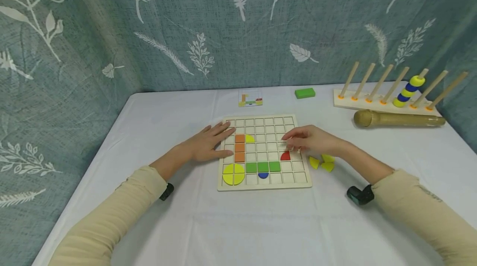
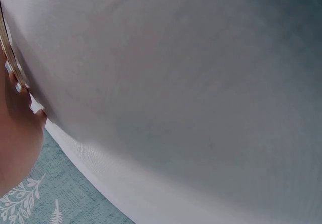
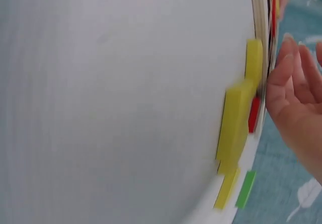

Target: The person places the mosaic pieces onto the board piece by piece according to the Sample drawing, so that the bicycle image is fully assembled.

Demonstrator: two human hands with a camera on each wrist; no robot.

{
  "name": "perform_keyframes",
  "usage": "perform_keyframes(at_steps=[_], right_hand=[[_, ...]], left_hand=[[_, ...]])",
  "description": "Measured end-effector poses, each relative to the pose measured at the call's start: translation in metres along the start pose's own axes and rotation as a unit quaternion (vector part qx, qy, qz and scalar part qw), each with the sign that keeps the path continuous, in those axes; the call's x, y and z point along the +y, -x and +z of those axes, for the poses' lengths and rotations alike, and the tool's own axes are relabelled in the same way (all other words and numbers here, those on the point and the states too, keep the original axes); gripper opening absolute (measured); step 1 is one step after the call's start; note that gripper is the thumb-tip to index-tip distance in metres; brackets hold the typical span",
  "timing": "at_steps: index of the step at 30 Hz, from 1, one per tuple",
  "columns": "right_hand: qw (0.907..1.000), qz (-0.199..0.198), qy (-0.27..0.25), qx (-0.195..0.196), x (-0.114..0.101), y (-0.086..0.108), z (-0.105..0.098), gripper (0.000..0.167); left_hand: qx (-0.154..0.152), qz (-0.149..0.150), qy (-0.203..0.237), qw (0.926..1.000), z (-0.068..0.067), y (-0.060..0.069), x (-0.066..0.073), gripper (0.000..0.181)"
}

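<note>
A light wooden grid board (image 1: 264,186) lies on the white table with coloured flat pieces in its cells. Three orange squares (image 1: 240,147) form a column beside a yellow quarter piece (image 1: 249,139). Yellow quarters form a circle (image 1: 233,174) at the lower left, near three green squares (image 1: 263,167) and a blue half-round shape (image 1: 263,175). My left hand (image 1: 208,143) rests with spread fingers on the board's left edge. Over the right side hovers my right hand (image 1: 311,139), fingers loosely bent, near a red quarter piece (image 1: 285,156); nothing shows between its fingertips.
Loose yellow pieces (image 1: 328,166) lie right of the board; a red piece (image 3: 254,114) shows near them. Behind stand a pattern card (image 1: 250,97), a green block (image 1: 304,93), a peg rack (image 1: 339,102) with yellow and blue beads, and a brown microphone-shaped object (image 1: 402,119).
</note>
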State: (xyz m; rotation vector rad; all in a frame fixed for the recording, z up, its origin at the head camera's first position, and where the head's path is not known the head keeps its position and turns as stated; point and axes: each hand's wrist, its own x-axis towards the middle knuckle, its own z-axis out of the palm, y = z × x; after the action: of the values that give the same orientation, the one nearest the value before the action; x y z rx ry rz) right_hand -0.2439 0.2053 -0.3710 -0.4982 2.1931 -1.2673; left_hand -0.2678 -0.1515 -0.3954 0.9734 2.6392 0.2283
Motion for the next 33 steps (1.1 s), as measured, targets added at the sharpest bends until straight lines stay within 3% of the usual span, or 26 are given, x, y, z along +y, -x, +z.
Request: perform_keyframes(at_steps=[8,13,20,23,33], right_hand=[[0.9906,0.031,-0.131,0.023,0.009,0.012,-0.030,0.047],[0.9858,0.032,-0.155,0.055,0.013,0.018,-0.040,0.049],[0.9940,0.044,-0.059,0.081,0.024,0.017,-0.041,0.043],[0.9963,0.031,-0.012,0.080,0.027,0.016,-0.037,0.041],[0.9911,-0.026,0.092,0.093,0.024,0.015,-0.025,0.040]], left_hand=[[0.002,-0.004,-0.004,1.0000,0.000,0.000,0.000,0.082],[0.003,-0.005,-0.002,1.0000,-0.001,0.000,0.001,0.082],[0.002,-0.002,0.000,1.0000,0.001,0.000,0.002,0.081],[0.003,-0.001,0.004,1.0000,0.002,0.000,0.002,0.081],[0.005,-0.002,0.000,1.0000,0.001,0.000,0.002,0.081]])
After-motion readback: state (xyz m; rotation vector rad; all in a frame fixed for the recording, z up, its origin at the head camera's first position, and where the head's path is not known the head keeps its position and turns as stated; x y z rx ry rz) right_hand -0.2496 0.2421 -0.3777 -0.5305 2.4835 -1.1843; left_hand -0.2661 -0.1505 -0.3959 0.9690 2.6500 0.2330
